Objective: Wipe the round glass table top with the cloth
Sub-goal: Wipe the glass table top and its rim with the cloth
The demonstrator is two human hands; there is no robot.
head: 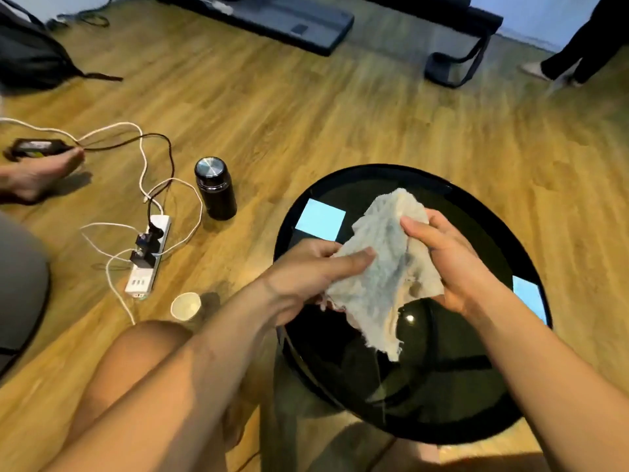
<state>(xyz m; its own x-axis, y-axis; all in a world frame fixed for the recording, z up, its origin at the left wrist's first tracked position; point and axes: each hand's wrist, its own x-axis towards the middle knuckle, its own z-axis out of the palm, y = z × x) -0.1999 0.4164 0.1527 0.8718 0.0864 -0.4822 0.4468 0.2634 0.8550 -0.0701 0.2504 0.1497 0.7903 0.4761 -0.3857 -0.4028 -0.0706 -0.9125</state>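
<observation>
Both hands are up over the table and both have the cloth [381, 267] between them. My left hand [306, 270] pinches the near-left edge with the thumb laid across the top, and my right hand [456, 264] grips the right side, fingers curled round the fabric. It's a pale, grubby, ragged thing, and it hangs in the air with its frayed corner dangling toward me, not yet flat on the glass as far as I can tell.

Below it sits the round glass table top [442, 386], dark and shiny, with bright reflections on its left and right sides. So my read is: I'm in the setting-up step, spreading or bunching the cloth into a pad, and the wiping proper hasn't begun. Next move, I reckon, wants the cloth gathered into one hand, pressed flat on the glass, then swept in arcs across the whole circle.

Off to the left on the wooden floor: a black flask [215, 189], a paper cup [186, 305], a power strip [147, 257] tangled in cables. Well apart, no bother.
</observation>
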